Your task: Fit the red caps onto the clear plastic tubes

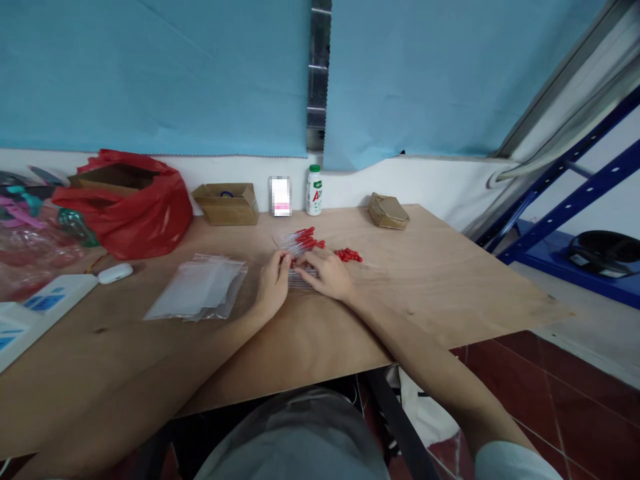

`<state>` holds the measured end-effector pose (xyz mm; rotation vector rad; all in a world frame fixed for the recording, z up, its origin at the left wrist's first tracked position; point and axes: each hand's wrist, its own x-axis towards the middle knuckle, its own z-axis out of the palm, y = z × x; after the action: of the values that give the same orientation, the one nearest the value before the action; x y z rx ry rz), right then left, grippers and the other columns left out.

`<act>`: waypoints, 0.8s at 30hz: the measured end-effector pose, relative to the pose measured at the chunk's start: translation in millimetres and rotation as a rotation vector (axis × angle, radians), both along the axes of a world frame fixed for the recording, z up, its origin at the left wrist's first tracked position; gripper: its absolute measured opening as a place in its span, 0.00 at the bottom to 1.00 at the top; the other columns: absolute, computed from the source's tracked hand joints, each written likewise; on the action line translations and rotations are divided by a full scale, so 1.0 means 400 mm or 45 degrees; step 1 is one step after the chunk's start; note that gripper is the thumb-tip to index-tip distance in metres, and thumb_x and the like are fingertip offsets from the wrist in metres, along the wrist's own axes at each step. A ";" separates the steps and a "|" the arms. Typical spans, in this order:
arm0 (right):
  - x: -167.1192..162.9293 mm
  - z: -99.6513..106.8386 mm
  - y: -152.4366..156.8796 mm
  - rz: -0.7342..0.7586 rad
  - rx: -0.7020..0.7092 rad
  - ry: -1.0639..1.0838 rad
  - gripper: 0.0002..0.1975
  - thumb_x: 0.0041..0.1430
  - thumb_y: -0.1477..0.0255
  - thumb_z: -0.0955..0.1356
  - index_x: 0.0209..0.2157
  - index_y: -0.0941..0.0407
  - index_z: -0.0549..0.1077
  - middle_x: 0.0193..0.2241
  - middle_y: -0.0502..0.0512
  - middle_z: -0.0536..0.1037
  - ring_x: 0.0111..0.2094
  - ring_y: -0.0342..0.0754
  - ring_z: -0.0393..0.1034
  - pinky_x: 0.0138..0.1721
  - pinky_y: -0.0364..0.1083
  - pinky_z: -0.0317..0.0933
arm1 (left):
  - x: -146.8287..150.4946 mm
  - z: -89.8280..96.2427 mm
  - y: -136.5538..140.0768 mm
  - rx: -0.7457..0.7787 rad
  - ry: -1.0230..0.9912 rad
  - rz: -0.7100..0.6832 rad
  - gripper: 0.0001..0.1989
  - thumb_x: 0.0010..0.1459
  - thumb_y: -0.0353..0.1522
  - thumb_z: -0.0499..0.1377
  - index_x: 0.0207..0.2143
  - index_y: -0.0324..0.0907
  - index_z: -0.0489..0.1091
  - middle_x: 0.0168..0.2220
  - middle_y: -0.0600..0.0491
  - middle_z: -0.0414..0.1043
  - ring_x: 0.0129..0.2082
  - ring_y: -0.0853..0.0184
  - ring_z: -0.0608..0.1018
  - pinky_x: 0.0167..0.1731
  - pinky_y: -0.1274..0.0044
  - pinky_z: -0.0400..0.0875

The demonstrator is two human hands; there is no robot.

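The single head-worn camera is looking from above the near edge of the worktop [440, 287], facing forward and down across it. It is showing the left hand [273, 283] and right hand [327, 272] at middling range over the worktop, and is reaching widely to the blue sheets [155, 73] beyond it and the blue rack [555, 257] at its right.

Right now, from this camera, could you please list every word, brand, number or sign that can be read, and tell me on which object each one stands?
"AD": red letters on the white bottle with the green cap; what follows them is unclear, and its small green mark is unreadable.
Unreadable: the blue labels on the white strip, too small.
Unreadable: the white-and-pink item, partly pixelated.
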<state>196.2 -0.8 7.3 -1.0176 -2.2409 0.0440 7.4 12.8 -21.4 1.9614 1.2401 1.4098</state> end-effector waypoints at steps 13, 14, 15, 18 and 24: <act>-0.009 0.032 -0.029 -0.123 0.450 -0.563 0.19 0.76 0.74 0.58 0.62 0.53 0.70 0.62 0.59 0.74 0.65 0.56 0.60 0.69 0.61 0.46 | -0.042 0.031 0.010 -0.014 0.265 -0.163 0.18 0.68 0.41 0.54 0.26 0.43 0.68 0.23 0.57 0.69 0.24 0.69 0.68 0.28 0.76 0.59; -0.009 0.030 -0.025 -0.142 0.458 -0.574 0.18 0.77 0.75 0.57 0.60 0.54 0.71 0.58 0.60 0.76 0.62 0.56 0.63 0.68 0.61 0.47 | -0.051 0.037 0.013 -0.010 0.312 -0.212 0.20 0.69 0.42 0.54 0.25 0.43 0.68 0.23 0.57 0.69 0.24 0.68 0.69 0.28 0.76 0.59; -0.008 0.027 -0.020 -0.163 0.460 -0.589 0.18 0.77 0.75 0.57 0.56 0.55 0.73 0.54 0.60 0.78 0.58 0.55 0.66 0.67 0.60 0.49 | -0.059 0.042 0.016 -0.001 0.362 -0.244 0.21 0.69 0.43 0.54 0.24 0.43 0.68 0.23 0.56 0.70 0.24 0.68 0.69 0.29 0.75 0.59; -0.001 0.017 -0.008 -0.163 0.434 -0.648 0.16 0.77 0.76 0.56 0.47 0.56 0.74 0.44 0.59 0.80 0.47 0.54 0.70 0.59 0.57 0.54 | -0.076 0.050 0.021 0.033 0.466 -0.232 0.23 0.69 0.45 0.54 0.24 0.44 0.69 0.23 0.55 0.72 0.24 0.66 0.70 0.29 0.74 0.57; 0.008 -0.007 -0.009 -0.101 0.391 -0.673 0.17 0.79 0.71 0.56 0.44 0.58 0.73 0.33 0.56 0.81 0.31 0.49 0.69 0.43 0.52 0.52 | -0.072 0.066 0.005 0.016 0.472 -0.199 0.25 0.70 0.46 0.51 0.22 0.45 0.67 0.20 0.55 0.69 0.23 0.66 0.70 0.28 0.74 0.57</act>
<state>199.3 -4.3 4.6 -1.0285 -2.5560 -0.6539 -21.4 14.8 5.1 2.3460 1.1951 1.0103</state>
